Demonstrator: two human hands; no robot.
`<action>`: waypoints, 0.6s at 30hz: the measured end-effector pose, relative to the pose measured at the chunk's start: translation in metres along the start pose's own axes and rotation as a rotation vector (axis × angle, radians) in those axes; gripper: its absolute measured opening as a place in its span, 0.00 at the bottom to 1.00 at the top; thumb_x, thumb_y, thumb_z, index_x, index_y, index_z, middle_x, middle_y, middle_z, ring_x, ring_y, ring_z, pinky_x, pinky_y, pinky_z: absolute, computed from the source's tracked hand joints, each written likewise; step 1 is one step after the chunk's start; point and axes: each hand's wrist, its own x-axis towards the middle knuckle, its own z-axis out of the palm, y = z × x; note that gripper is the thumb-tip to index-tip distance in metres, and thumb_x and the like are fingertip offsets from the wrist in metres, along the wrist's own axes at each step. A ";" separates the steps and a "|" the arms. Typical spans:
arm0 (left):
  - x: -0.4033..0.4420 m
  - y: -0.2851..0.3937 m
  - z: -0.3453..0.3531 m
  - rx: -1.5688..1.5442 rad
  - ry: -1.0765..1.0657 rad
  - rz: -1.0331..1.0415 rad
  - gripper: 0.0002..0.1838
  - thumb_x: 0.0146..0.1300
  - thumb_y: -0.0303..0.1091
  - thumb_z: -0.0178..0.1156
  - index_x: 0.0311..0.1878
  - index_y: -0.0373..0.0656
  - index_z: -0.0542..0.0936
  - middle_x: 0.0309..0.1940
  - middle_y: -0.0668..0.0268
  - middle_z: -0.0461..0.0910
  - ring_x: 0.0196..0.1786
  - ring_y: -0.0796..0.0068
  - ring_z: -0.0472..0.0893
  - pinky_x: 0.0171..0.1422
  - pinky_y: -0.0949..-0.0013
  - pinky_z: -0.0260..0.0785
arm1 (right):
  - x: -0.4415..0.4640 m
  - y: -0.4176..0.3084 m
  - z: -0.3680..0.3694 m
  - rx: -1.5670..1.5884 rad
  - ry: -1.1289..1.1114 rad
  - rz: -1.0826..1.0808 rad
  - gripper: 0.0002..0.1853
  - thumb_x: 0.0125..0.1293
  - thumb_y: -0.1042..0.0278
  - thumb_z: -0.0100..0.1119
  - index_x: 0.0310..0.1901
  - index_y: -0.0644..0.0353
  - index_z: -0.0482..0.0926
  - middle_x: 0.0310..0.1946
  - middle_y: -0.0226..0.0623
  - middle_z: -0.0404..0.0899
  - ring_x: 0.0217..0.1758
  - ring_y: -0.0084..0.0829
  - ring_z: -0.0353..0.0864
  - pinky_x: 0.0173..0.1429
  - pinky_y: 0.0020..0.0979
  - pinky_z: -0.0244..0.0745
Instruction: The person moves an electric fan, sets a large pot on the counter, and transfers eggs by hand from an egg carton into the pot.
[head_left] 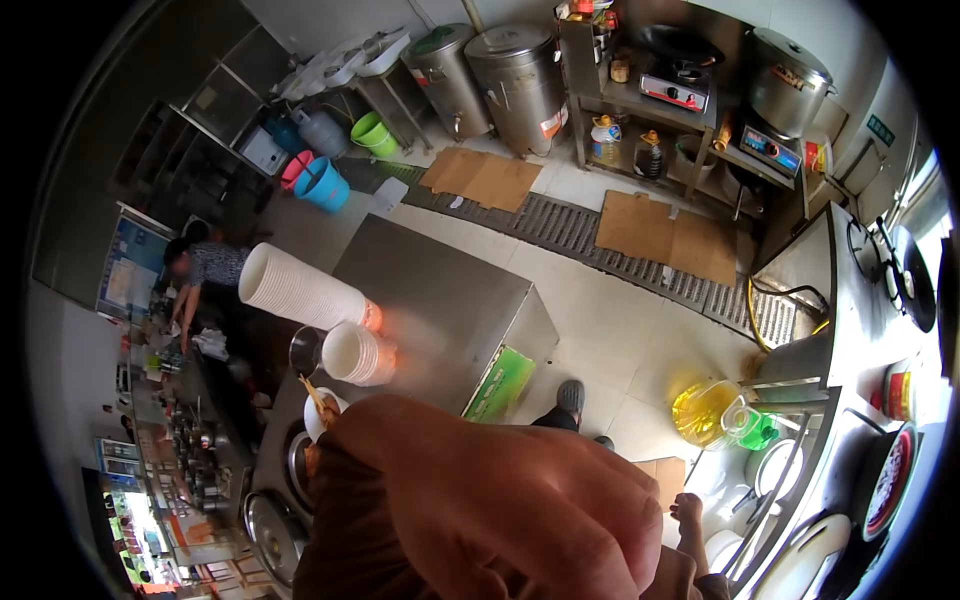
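Note:
Very close to the camera, my left hand [510, 500] fills the lower middle, its fingers curled into a closed shape. Whatever it may hold is hidden. A brown sleeve [345, 530] lies beneath it. Past the wrist, a white bowl [318, 412] with thin wooden sticks [314, 394] is partly covered. Two stacks of paper cups, one tall [300, 288] and one short [355, 353], lie or lean on the steel counter [440, 270]. Lower right, my right hand [688, 508] appears small, fingers loosely curled, with nothing visible in it.
A jug of yellow oil [706, 415] stands on the floor by the right-hand steel stand. Cardboard sheets [665, 235] lie over a floor grate [560, 225]. Steel barrels [515, 85], buckets [322, 185] and burners [675, 93] line the back. Another person [210, 265] bends over at left.

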 end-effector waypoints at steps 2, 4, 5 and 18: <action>0.004 0.007 -0.032 0.196 -0.122 -0.161 0.19 0.64 0.46 0.54 0.46 0.39 0.74 0.36 0.61 0.72 0.38 0.60 0.74 0.41 0.62 0.66 | 0.005 0.003 -0.007 -0.024 -0.023 0.074 0.05 0.61 0.69 0.51 0.35 0.60 0.75 0.24 0.33 0.74 0.20 0.28 0.77 0.20 0.28 0.71; 0.009 0.003 -0.064 0.206 -0.122 -0.125 0.18 0.65 0.46 0.53 0.45 0.39 0.75 0.36 0.61 0.72 0.37 0.61 0.74 0.41 0.62 0.66 | 0.003 -0.010 -0.006 -0.071 -0.014 0.105 0.07 0.61 0.68 0.51 0.36 0.62 0.75 0.24 0.34 0.75 0.20 0.30 0.77 0.20 0.30 0.71; 0.012 0.002 -0.081 0.223 -0.123 -0.098 0.18 0.66 0.47 0.52 0.45 0.39 0.75 0.36 0.61 0.72 0.36 0.62 0.74 0.40 0.62 0.66 | 0.001 -0.023 -0.007 -0.139 0.007 0.095 0.07 0.61 0.69 0.51 0.36 0.62 0.75 0.24 0.34 0.75 0.20 0.30 0.77 0.20 0.30 0.72; 0.044 0.051 -0.315 0.588 -0.062 -0.071 0.11 0.60 0.33 0.60 0.44 0.42 0.77 0.36 0.65 0.74 0.31 0.71 0.73 0.34 0.70 0.66 | 0.042 -0.322 0.027 -0.088 0.097 -0.178 0.12 0.61 0.66 0.54 0.41 0.65 0.77 0.28 0.34 0.78 0.29 0.27 0.80 0.29 0.27 0.73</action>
